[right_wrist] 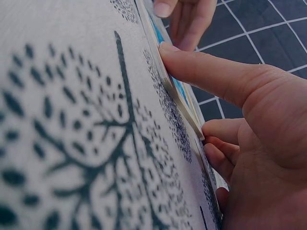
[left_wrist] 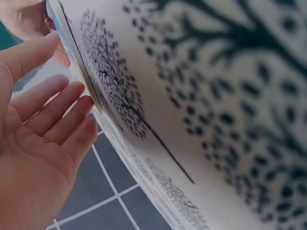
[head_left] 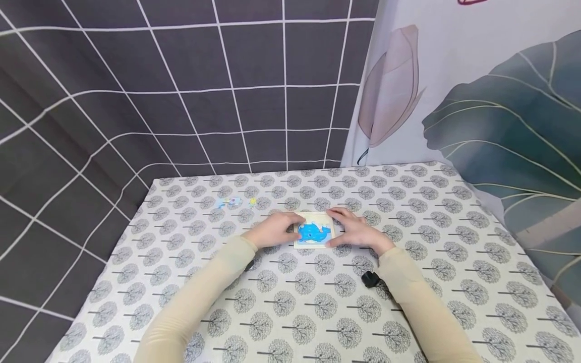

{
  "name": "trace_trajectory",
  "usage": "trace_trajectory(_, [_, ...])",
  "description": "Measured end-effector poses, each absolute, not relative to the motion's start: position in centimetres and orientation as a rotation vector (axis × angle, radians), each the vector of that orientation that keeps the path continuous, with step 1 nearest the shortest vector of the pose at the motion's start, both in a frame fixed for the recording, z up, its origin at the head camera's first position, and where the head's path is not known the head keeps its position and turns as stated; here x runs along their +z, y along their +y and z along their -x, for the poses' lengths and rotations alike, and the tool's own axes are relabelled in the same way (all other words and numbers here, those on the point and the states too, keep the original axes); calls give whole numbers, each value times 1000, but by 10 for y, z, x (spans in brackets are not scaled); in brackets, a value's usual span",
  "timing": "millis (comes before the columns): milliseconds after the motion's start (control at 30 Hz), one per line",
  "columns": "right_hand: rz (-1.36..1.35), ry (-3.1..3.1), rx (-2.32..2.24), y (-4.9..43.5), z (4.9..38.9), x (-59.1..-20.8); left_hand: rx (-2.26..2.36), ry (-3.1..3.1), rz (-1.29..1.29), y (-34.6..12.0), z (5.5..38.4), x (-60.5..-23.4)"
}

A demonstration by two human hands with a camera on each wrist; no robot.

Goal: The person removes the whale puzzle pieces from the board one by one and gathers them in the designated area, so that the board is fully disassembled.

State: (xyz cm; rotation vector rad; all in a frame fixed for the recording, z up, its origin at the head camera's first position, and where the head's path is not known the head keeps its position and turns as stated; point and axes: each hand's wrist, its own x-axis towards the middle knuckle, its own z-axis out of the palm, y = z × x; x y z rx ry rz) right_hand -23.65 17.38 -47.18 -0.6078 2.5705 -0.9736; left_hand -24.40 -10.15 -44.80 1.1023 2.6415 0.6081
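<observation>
1. A flat, square, pale wooden puzzle board (head_left: 310, 247) is lying near the middle of the table (head_left: 317, 312), which is wearing a white cloth printed with grey trees; twelve o'clock is pointing away from the person.
2. A bright blue whale-shaped picture (head_left: 313, 232) is filling much of the board's centre.
3. The left hand (head_left: 274, 229) is resting at the board's nine o'clock side, spreading thumb and fingers well apart; its gently bent fingers are touching the edge without closing round it.
4. The right hand (head_left: 356, 230) is holding the board's three o'clock side, its thumb pressing near five o'clock and its fingers bending in near one.
5. Small, flat, pale blue pieces (head_left: 234, 201) and a small yellow piece (head_left: 252, 201) are lying toward ten o'clock, well apart from the board.
6. A small black object (head_left: 370, 279) is showing at four o'clock, just beside the right cream sleeve (head_left: 422, 307).
7. Dark grey white-gridded fabric (head_left: 254, 55) is hanging beyond, toward twelve; a white leaf-printed curtain (head_left: 508, 121) is hanging toward two.
</observation>
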Motion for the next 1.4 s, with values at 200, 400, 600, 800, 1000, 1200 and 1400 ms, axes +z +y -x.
trace_trajectory(200, [614,2584,-961,174,237,-472,573,2648,-1107,-99,240,-446])
trace_trajectory(400, [625,2582,-964,174,237,-473,534,2649,-1093,-99,239,-447])
trace_trajectory(600, [633,2576,-984,174,237,-474,548,2642,-1094,-98,240,-447])
trace_trajectory(800, [635,2583,-992,175,237,-472,589,2639,-1062,-96,244,-449])
trace_trajectory(1000, [645,2580,-986,174,237,-472,637,2637,-1057,-97,245,-450])
trace_trajectory(1200, [672,2574,-989,174,237,-469,674,2648,-1031,-95,246,-450])
trace_trajectory(1400, [688,2563,-955,175,236,-468,684,2650,-1013,-94,247,-451])
